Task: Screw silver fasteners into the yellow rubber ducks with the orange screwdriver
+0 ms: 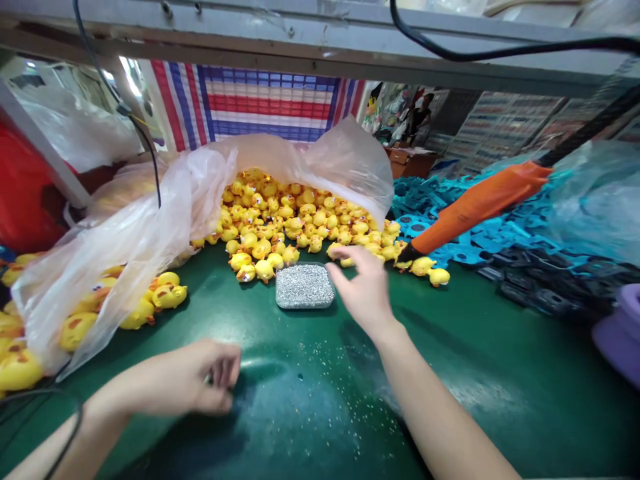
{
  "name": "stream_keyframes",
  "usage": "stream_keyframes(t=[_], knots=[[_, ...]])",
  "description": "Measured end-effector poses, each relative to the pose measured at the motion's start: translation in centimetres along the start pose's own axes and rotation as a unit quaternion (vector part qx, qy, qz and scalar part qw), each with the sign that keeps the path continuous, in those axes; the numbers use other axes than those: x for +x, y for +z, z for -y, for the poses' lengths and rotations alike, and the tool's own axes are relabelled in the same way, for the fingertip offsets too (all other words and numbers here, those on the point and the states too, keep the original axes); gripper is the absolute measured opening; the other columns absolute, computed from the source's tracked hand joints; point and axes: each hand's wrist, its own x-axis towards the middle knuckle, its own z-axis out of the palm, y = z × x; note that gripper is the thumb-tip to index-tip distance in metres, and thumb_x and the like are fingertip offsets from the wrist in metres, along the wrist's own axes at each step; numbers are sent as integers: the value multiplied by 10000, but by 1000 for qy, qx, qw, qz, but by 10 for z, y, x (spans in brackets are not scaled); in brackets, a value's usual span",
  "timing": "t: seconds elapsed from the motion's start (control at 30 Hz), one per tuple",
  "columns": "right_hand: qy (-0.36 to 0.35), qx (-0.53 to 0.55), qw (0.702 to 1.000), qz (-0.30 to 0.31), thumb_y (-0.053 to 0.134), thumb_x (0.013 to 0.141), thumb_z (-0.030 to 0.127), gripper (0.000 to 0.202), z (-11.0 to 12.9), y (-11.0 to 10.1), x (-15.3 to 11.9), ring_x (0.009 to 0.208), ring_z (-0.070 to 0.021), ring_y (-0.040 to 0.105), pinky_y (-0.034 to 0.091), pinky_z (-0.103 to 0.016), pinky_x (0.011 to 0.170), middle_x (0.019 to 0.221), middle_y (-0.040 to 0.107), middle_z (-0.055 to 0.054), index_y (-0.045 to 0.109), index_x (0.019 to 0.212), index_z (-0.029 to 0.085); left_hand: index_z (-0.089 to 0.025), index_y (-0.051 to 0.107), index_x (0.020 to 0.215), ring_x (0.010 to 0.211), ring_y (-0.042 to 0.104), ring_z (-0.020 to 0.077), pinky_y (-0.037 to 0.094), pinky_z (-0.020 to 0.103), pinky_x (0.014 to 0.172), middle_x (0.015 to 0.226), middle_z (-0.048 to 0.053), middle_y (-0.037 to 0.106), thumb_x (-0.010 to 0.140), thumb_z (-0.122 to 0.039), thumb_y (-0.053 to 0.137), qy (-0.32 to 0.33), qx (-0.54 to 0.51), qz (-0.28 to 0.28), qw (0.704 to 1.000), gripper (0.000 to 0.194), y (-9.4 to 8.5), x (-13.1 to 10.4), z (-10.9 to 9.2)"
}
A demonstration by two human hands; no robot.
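Note:
A rectangular tray filled with silvery grains lies on the green tabletop. My right hand reaches beside the tray's right edge, its fingers stretched out and apart. I cannot tell whether a fingertip touches the tray. Lower left, my left hand hovers over the table with its fingers curled in; what they hold, if anything, is hidden. Beyond the tray, small yellow toy ducks spill in a heap from a clear plastic bag.
An orange-wrapped rod slants down to the table at the right. Turquoise parts and black parts are piled there, near a purple round object. More ducks lie at left under plastic. White specks dot the tabletop. A metal beam crosses overhead.

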Motion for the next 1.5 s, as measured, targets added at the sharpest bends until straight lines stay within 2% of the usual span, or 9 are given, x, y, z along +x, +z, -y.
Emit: stream_keyframes(t=[0.03,0.1,0.17,0.23,0.43,0.67,0.83,1.03,1.5], knots=[[37,-50,989,133,562,870,228,185,-1,11,2,1032,-240,585,363,-441,930,1042,686,-70,649,1032,225,-215,562,771,687,585,172,458,251,613,709,-22,605,664,-254,580,-1,10,-44,999,115,-1,18,-5],[82,-106,959,250,651,798,197,110,-3,29,5,1015,-293,588,327,-472,905,957,719,-107,709,890,178,-206,553,930,818,599,197,474,288,733,876,27,610,709,-215,539,-22,77,-221,972,222,-4,55,-12],[105,-130,947,274,711,734,165,34,-5,41,7,984,-332,590,307,-472,866,843,722,-142,710,715,137,-188,520,1101,965,589,247,469,333,813,1065,99,580,728,-191,535,-72,157,-346,922,374,-9,89,-13],[118,-140,940,287,701,736,142,88,-7,48,7,969,-326,593,286,-448,847,793,717,-146,695,649,131,-191,477,1227,1034,571,299,467,372,819,1162,154,544,751,-184,528,-128,221,-384,887,478,-14,115,-11],[125,-96,951,267,566,849,155,157,-10,49,6,873,-227,610,245,-374,822,798,717,-76,657,721,165,-201,512,1221,1025,577,357,461,400,781,1119,196,585,804,-240,534,-177,231,-375,880,420,-17,145,-1],[109,42,973,199,495,874,171,148,-19,55,13,767,-186,580,308,-359,819,780,683,-50,609,780,173,-218,561,1130,816,607,249,458,336,727,1024,113,527,793,-221,537,-154,199,-410,877,339,-16,115,-9],[53,197,964,170,548,863,236,108,-1,49,9,818,-158,599,437,-270,762,877,667,-45,622,821,171,-209,587,884,805,564,200,448,297,718,937,41,500,655,-153,577,-10,36,-426,904,236,1,94,-36],[-24,341,927,152,627,842,212,69,27,36,-11,856,-157,604,456,-290,816,859,648,-24,666,792,185,-198,525,797,805,542,172,432,278,723,834,-12,535,517,-55,506,151,-116,-370,909,315,26,96,-48],[-71,355,917,165,690,808,274,82,29,30,-16,766,-153,563,459,-318,736,782,576,-6,762,780,249,-207,455,763,779,501,163,392,254,650,815,-7,480,515,14,468,211,-61,-333,917,332,32,87,-50]])
